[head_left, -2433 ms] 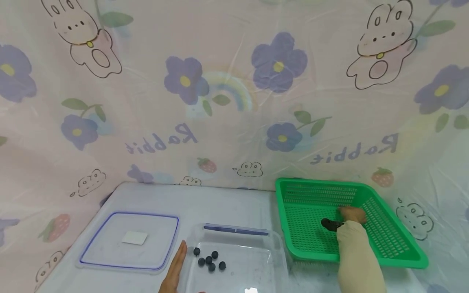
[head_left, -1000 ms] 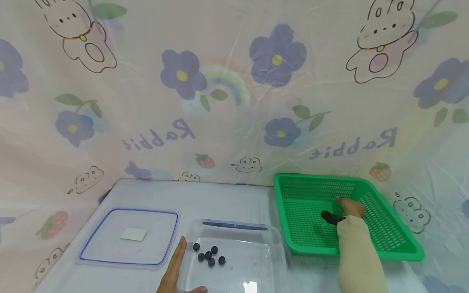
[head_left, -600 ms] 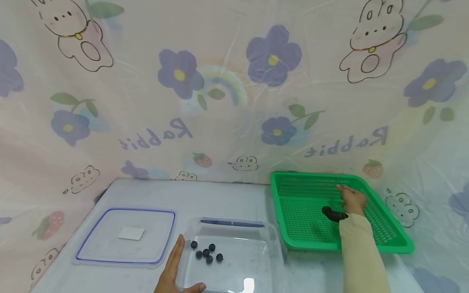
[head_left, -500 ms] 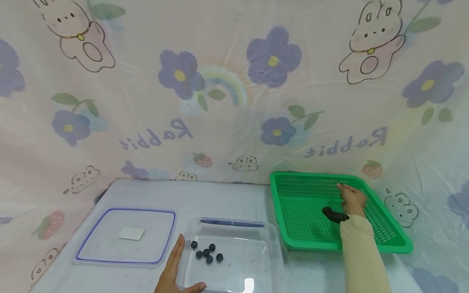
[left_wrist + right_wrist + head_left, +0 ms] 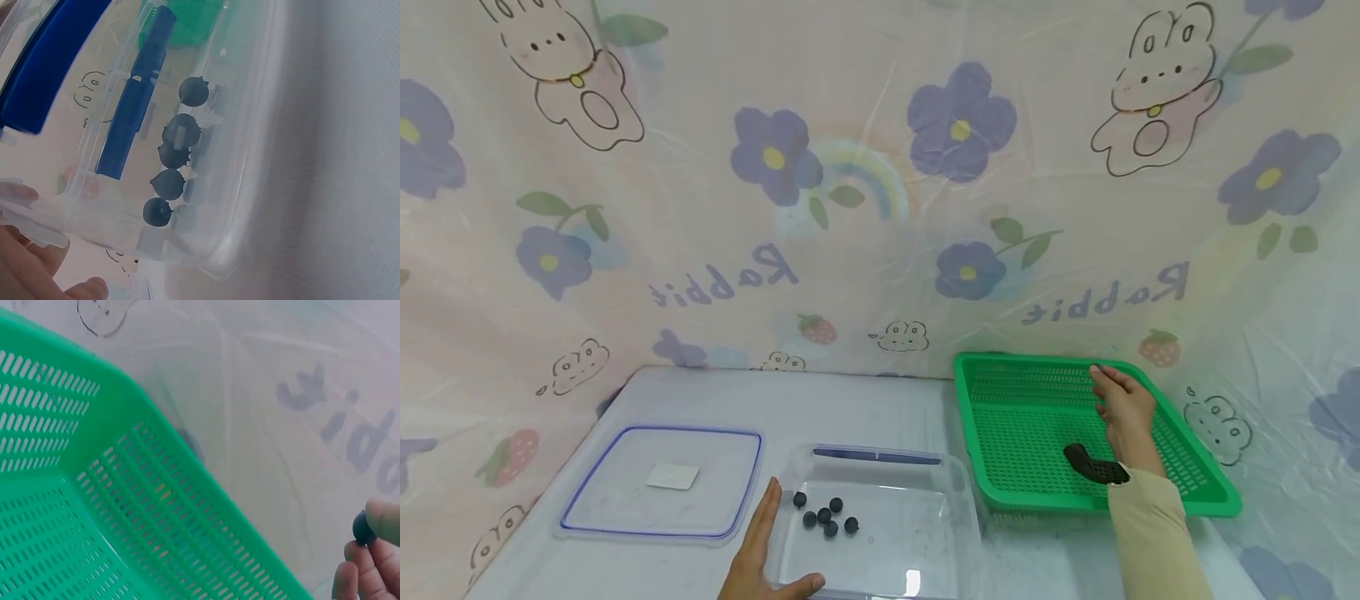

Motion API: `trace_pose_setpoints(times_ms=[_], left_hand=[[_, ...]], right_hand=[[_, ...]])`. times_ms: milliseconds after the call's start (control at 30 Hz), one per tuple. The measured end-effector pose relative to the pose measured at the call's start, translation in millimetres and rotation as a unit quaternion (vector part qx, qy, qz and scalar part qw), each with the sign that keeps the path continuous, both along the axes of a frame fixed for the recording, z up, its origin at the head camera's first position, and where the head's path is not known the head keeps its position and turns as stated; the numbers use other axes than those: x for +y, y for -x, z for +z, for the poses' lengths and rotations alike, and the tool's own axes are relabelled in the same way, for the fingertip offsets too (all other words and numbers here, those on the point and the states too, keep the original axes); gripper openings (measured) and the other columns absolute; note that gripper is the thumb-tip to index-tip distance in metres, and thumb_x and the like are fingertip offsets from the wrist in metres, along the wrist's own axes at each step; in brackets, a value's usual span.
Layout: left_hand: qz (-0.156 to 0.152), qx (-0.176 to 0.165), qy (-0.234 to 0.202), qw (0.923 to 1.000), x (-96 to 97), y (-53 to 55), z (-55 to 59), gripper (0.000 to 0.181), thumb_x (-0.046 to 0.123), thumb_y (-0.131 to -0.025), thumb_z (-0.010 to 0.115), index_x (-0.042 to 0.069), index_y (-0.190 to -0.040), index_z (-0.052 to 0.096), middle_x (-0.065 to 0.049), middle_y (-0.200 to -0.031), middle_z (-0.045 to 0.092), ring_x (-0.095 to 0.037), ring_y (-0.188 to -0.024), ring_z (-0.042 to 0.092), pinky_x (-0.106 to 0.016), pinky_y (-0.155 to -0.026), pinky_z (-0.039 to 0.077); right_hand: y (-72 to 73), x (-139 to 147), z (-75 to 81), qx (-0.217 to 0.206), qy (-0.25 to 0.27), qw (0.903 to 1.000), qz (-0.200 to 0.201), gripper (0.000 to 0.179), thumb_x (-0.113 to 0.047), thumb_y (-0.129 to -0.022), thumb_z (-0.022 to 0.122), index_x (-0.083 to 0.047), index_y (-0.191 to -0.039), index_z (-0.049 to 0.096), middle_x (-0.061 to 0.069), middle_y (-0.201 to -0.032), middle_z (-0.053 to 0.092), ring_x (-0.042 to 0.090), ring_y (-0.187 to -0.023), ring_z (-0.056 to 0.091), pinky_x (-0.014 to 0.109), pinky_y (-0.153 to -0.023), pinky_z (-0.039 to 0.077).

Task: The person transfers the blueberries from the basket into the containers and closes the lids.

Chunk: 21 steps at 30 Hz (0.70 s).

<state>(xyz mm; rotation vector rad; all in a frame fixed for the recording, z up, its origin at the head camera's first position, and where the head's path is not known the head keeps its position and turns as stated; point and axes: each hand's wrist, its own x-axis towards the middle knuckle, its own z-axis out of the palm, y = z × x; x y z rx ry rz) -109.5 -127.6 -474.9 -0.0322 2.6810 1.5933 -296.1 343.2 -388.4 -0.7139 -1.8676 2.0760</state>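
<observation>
My right hand (image 5: 1126, 417) is raised over the back right part of a green basket (image 5: 966, 433). In the right wrist view, its thumb and fingers pinch a dark blueberry (image 5: 362, 529). At the front middle, my left hand (image 5: 756, 554) rests against the left side of a clear plastic container (image 5: 967, 521); its fingers are straight and the thumb is spread over the near left corner. Several blueberries (image 5: 824, 516) lie inside the container, grouped towards its left. Blue latches (image 5: 134, 100) line the container's sides in the left wrist view.
A clear lid with a blue seal (image 5: 662, 536) lies on the white table (image 5: 850, 408) at left, with a small white label (image 5: 673, 476) on it. A patterned curtain (image 5: 865, 250) hangs behind the table. The basket's slotted walls (image 5: 169, 506) rise around its floor.
My right hand has risen from low inside the basket to near its back rim, bringing a pinched blueberry up. The left hand stays at the container, and the blueberries there have not moved.
</observation>
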Motion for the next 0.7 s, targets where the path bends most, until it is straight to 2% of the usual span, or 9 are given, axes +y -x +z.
trace_pose_setpoints(times_ms=[167,367,567,700], left_hand=[[0.001,0.0,0.006,1.0,-0.4,0.2,-0.4,0.107,0.044,-0.064,0.076,0.036,-0.141,0.002,0.003,-0.147,-0.003,-0.03,-0.131,0.007,-0.064,-0.091,0.014],[0.001,0.001,0.001,1.0,-0.6,-0.8,-0.7,0.107,0.042,-0.065,0.076,0.031,-0.143,0.004,0.002,-0.148,-0.002,-0.031,-0.131,0.007,-0.066,-0.089,0.015],[-0.01,0.017,-0.013,0.9997,-1.6,0.4,-3.0,0.106,0.039,-0.066,0.076,0.033,-0.143,0.003,0.005,-0.147,-0.002,-0.03,-0.13,0.007,-0.066,-0.088,0.016],[-0.013,0.03,-0.016,0.9993,-2.3,0.2,-5.4,0.107,0.037,-0.065,0.077,0.029,-0.143,0.005,0.002,-0.147,0.0,-0.031,-0.13,0.008,-0.065,-0.09,0.017]], right_hand=[[-13.8,-10,13.5,0.026,0.013,0.9994,0.017,0.048,-0.031,-0.075,0.069,-0.016,-0.117,0.052,-0.008,-0.097,0.053,0.009,-0.086,0.05,0.021,-0.054,0.041],[-31.0,-22,23.2,0.07,0.002,0.9962,0.051,0.048,-0.029,-0.077,0.069,-0.013,-0.118,0.051,-0.006,-0.099,0.052,0.009,-0.085,0.049,0.02,-0.056,0.041],[-50.2,-39,31.1,0.105,0.0,0.9911,0.081,0.046,-0.025,-0.077,0.069,-0.009,-0.117,0.053,-0.005,-0.097,0.053,0.008,-0.082,0.05,0.021,-0.055,0.04],[-61.4,-49,34.8,0.124,-0.002,0.9871,0.101,0.041,-0.022,-0.078,0.069,-0.008,-0.114,0.056,-0.005,-0.092,0.055,0.007,-0.079,0.052,0.02,-0.055,0.041]])
